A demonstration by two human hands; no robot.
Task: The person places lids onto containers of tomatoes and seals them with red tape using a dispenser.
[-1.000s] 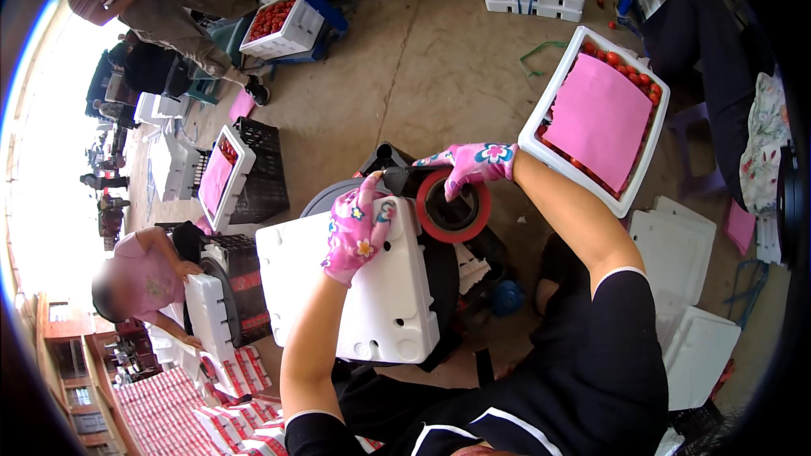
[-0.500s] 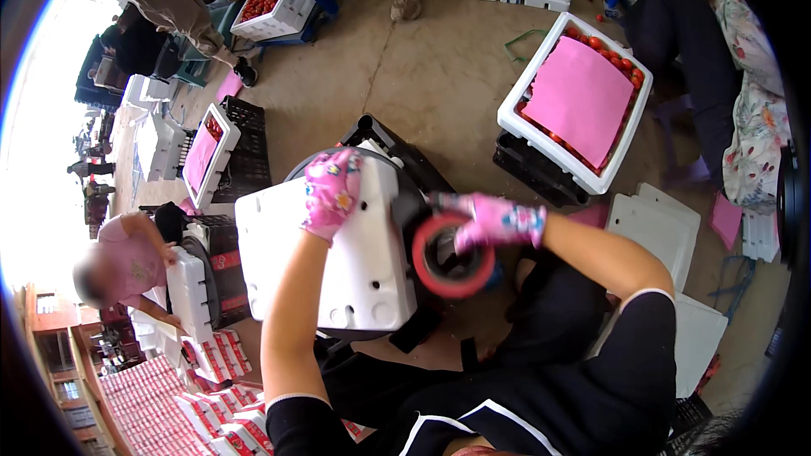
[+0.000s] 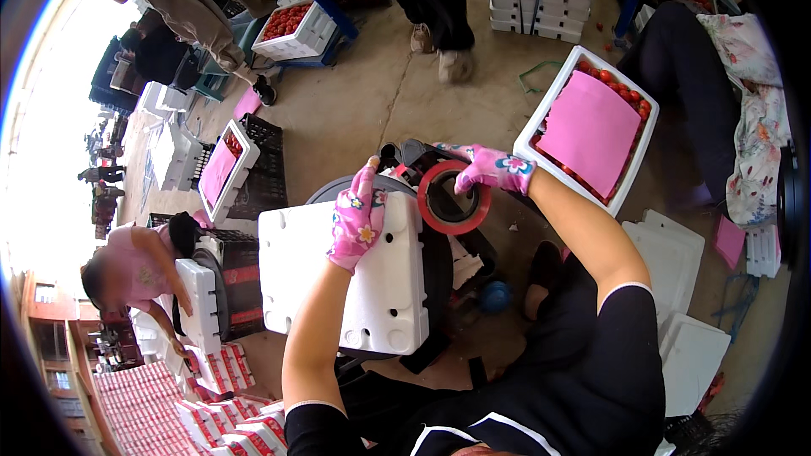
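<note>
A white foam box (image 3: pixel 296 287) with its lid side up stands before me on a round black support (image 3: pixel 438 266). On top of it lies my left hand (image 3: pixel 356 226) in a pink flowered glove, fingers stretched toward the far edge. My right hand (image 3: pixel 494 171), gloved alike, grips a tape dispenser (image 3: pixel 411 152) loaded with a big red-rimmed tape roll (image 3: pixel 425 207). The dispenser's dark head is at the box's far right corner; whether tape sticks to the foam there I cannot tell.
At the right stands an open foam box of small tomatoes (image 3: pixel 524 139) under a pink sheet (image 3: pixel 591 122). Loose white lids (image 3: pixel 693 363) lie below it. A blue ball-like thing (image 3: pixel 495 296) is by my foot. A person in pink (image 3: pixel 139 262) handles another box at the left.
My right hand and the dispenser have moved away from me to the box's far right corner. My left hand's fingers now point to the far edge. A person's legs at the top have come nearer.
</note>
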